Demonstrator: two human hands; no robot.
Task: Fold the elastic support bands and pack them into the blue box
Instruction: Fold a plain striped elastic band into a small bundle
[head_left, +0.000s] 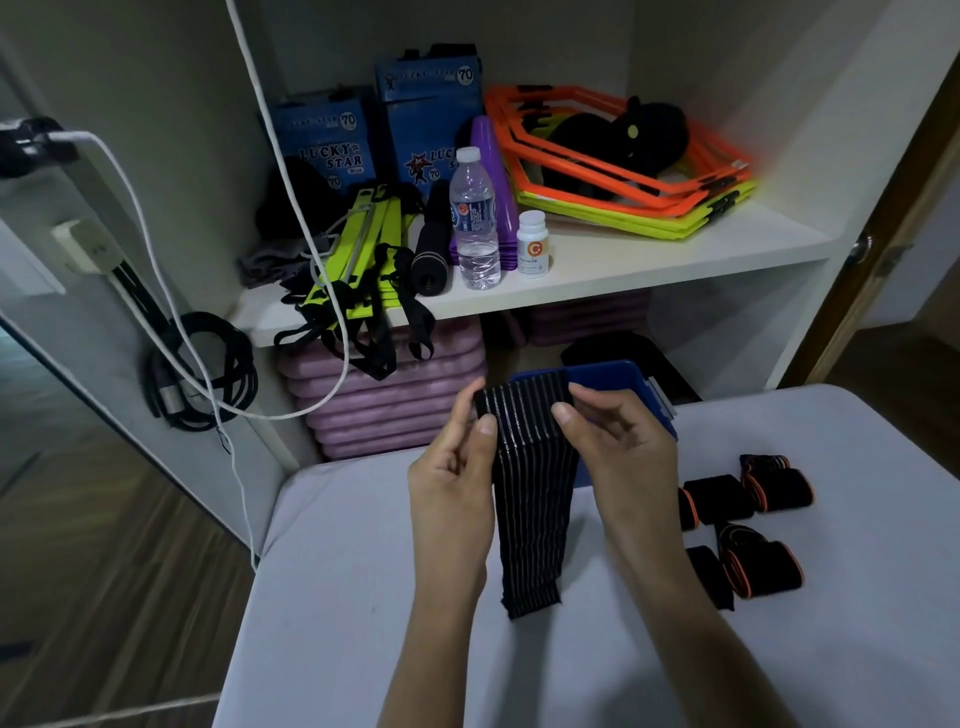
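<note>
A long black elastic support band with thin grey stripes hangs over the white table, its lower end resting on the tabletop. My left hand pinches its top left corner and my right hand pinches its top right corner. Behind the band and my right hand sits the blue box at the table's far edge, mostly hidden. Several folded black bands with orange trim lie on the table to the right.
A white shelf behind the table holds a water bottle, a white pill bottle, blue cartons, orange and yellow hexagon rings and a yellow agility ladder. Pink mats are stacked below. White cables hang at left.
</note>
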